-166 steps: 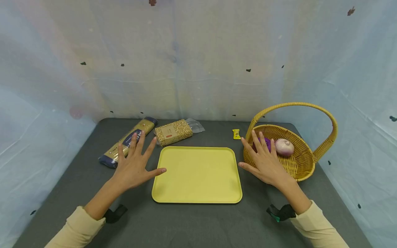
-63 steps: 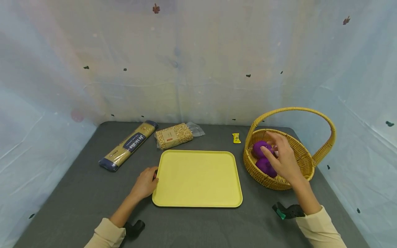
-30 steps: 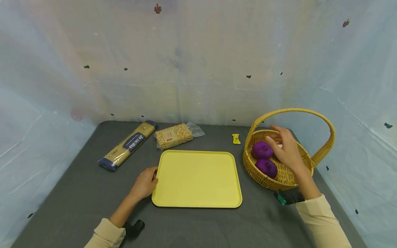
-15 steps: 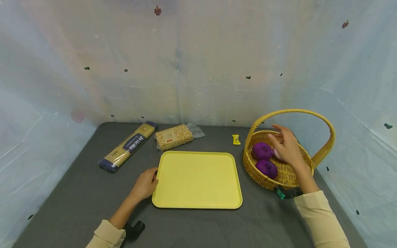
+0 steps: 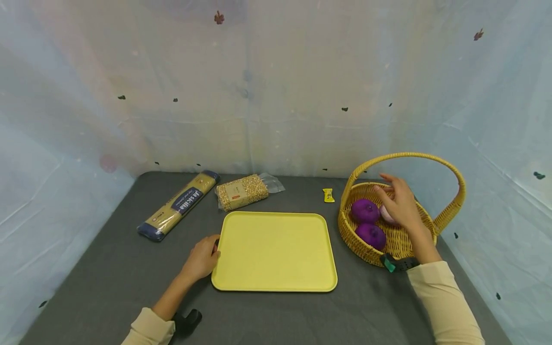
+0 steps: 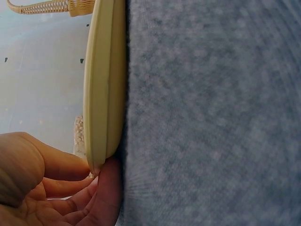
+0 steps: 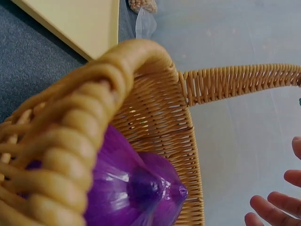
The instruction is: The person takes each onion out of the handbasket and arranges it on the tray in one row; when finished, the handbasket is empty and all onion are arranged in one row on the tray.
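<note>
My left hand [image 5: 200, 258] pinches the left edge of a yellow tray [image 5: 276, 251]; in the left wrist view the thumb lies over the tray's rim [image 6: 98, 94] with fingers beneath it. My right hand [image 5: 402, 203] hovers over a wicker basket [image 5: 355, 243] with a tall handle, its fingers loosely bent and nothing between them. Inside the basket sit two purple onions, one [image 5: 365, 211] behind the other [image 5: 371, 235]. A pale pinkish onion [image 5: 385, 216] is partly hidden beneath my right hand. The right wrist view shows the fingers [image 7: 270, 209] apart from the purple onions [image 7: 127, 183].
A long noodle packet [image 5: 178, 205] lies at the back left. Beside it is a clear bag of pale beans or grains [image 5: 242, 191], just behind the tray. A small yellow wrapped sweet [image 5: 328, 195] lies left of the basket. A pale curtain [image 5: 276, 86] surrounds the dark table [image 5: 276, 316].
Both hands were spread in the air earlier; my left came down to the tray's edge and my right moved over the basket. In the last second my right hand shifted slightly, uncovering more of the pale onion.
</note>
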Tool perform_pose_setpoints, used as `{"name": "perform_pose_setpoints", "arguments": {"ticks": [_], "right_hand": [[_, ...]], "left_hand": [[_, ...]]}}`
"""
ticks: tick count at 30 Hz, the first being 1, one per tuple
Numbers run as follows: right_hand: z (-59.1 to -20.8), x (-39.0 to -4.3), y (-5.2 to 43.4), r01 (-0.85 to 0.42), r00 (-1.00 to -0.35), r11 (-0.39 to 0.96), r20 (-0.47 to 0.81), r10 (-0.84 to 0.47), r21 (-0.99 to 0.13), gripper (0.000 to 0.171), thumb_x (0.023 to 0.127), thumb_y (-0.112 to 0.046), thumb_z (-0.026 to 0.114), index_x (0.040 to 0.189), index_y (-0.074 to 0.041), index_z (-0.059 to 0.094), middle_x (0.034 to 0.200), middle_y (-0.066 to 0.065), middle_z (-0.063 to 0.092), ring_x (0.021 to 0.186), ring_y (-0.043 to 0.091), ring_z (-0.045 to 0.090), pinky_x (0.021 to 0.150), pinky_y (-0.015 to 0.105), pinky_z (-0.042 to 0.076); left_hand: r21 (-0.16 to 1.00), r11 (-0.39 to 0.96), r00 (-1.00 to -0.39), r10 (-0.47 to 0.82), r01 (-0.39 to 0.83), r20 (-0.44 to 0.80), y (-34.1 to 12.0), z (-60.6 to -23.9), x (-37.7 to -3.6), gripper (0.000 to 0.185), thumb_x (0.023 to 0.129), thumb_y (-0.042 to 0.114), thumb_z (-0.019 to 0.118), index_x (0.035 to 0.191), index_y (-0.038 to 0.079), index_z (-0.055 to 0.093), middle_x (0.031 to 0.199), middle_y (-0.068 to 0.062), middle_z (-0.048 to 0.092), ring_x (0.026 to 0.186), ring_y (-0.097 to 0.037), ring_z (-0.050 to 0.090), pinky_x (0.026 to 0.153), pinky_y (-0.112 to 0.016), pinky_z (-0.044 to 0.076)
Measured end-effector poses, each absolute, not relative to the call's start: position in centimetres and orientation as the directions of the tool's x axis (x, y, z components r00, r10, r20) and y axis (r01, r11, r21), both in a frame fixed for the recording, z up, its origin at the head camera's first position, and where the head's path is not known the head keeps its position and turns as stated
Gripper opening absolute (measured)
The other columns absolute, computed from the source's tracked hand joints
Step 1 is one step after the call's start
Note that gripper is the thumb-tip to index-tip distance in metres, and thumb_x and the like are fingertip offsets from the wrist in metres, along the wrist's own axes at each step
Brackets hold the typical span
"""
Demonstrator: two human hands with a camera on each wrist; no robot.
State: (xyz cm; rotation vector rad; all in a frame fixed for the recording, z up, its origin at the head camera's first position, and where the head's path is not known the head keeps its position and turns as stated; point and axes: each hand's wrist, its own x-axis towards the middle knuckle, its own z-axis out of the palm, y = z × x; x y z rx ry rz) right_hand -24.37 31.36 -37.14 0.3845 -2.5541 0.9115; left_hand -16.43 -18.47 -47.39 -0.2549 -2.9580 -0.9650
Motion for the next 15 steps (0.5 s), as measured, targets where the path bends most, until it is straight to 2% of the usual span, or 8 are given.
{"name": "perform_pose_setpoints", "arguments": {"ticks": [15], "right_hand": [[-38.18,-25.44,32.31,-0.318,-0.911,0.776,0.403,-0.091,-0.544,0.052,0.097,-0.029,0.048,0.136,0.005,0.04,0.129,0.032,0.04,0.102,0.048,0.053,0.085,0.059,0.037]], "left_hand": [[0.581,0.795,-0.985,0.147,0.172,0.09,-18.26,-47.11,-16.18,0.04,0.083,-0.004,0.06,0.121,-0.012,0.052,0.074,-0.005,0.049,0.063,-0.016,0.044,0.058,-0.032,0.037]]}}
